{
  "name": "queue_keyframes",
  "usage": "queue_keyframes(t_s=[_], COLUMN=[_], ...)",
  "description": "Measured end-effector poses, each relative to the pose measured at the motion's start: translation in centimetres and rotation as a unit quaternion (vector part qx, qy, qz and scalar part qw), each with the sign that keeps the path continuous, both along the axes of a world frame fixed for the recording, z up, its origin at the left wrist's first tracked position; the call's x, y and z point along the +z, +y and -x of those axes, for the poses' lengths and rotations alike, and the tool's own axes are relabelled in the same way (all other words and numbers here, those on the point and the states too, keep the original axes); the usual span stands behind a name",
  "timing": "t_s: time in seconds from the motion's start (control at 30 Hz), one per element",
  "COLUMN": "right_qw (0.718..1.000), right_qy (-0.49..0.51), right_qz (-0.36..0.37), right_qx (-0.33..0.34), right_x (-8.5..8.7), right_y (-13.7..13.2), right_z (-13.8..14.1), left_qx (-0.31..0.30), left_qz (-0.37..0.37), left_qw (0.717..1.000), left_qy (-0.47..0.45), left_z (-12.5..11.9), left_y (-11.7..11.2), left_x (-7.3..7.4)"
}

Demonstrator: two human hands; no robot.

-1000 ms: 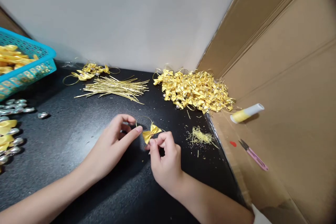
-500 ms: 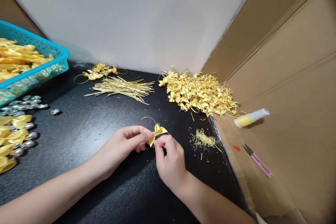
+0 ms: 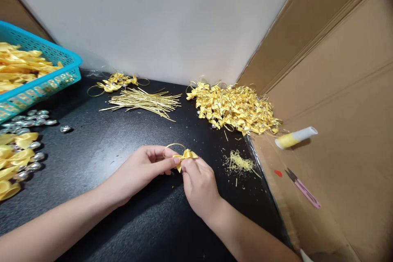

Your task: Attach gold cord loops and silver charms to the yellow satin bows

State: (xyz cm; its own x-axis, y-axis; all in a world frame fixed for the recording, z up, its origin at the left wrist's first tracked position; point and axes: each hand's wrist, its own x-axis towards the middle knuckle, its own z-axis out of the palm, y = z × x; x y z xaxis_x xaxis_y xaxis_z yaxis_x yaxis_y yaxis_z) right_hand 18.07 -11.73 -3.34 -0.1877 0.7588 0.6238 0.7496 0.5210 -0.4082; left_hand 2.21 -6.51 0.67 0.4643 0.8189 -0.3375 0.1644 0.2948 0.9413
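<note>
The yellow bow (image 3: 189,154) lay crosswise between the left hand (image 3: 141,168) and the right hand (image 3: 201,186).
The left pinched its left end, the right its right part; neither was nearer. The gold loop (image 3: 175,144) arched beyond.

Single head-worn view, facing forward and down over the table (image 3: 123,139) at close range; left hand (image 3: 145,168) and right hand (image 3: 202,184) appear below centre, the wall (image 3: 172,20) beyond.

No legible text, label, brand, number or sign anywhere
</note>
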Motion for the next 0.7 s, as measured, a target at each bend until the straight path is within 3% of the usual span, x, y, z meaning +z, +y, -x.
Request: queue_keyframes(t_s=[0.33, 0.53, 0.6, 0.7], right_qw=[0.998, 0.996, 0.998, 0.999], right_qy=[-0.056, -0.083, -0.065, 0.041], right_qz=[-0.005, -0.009, -0.002, 0.022], right_qx=[0.012, 0.006, 0.012, 0.007], right_x=[0.35, 0.72, 0.56, 0.36], right_y=[-0.04, -0.07, -0.07, -0.08], right_z=[-0.03, -0.02, -0.05, -0.14], left_qx=[-0.022, -0.003, 0.006, 0.020], left_qz=[-0.013, -0.022, -0.022, -0.031], left_qw=[0.999, 0.999, 0.999, 0.999], left_qy=[0.026, 0.038, 0.039, 0.036], left_z=[0.45, 0.16, 0.01, -0.06], left_y=[0.42, 0.32, 0.30, 0.35], left_x=[0.43, 0.72, 0.73, 0.63])
